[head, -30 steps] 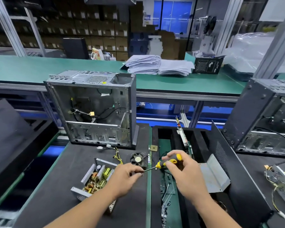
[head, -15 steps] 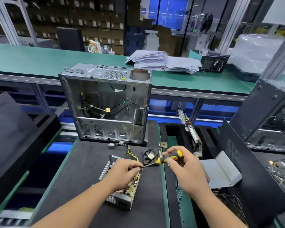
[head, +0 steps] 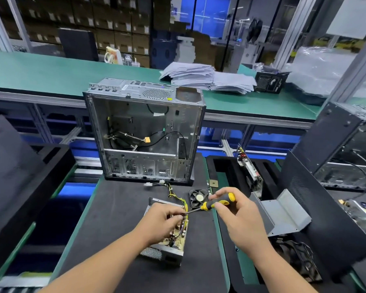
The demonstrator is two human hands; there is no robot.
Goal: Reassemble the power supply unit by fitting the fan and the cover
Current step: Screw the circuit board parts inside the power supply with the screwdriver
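Left hand (head: 161, 218) fingers pinch the screwdriver (head: 211, 205) tip, right hand (head: 235, 216) fingers curl round its yellow-black handle, both forearms reaching in over the open power supply unit (head: 169, 240) on the black mat (head: 114, 218). Fan (head: 198, 197) lies just behind it, cover (head: 283, 212) off right.

I have one view only: a wide-angle head camera, facing forward and down. Both forearms enter from the bottom edge. The black mat (head: 118, 208) lies near; the open computer case (head: 144, 132) stands beyond it, the green bench (head: 51, 72) farther off.
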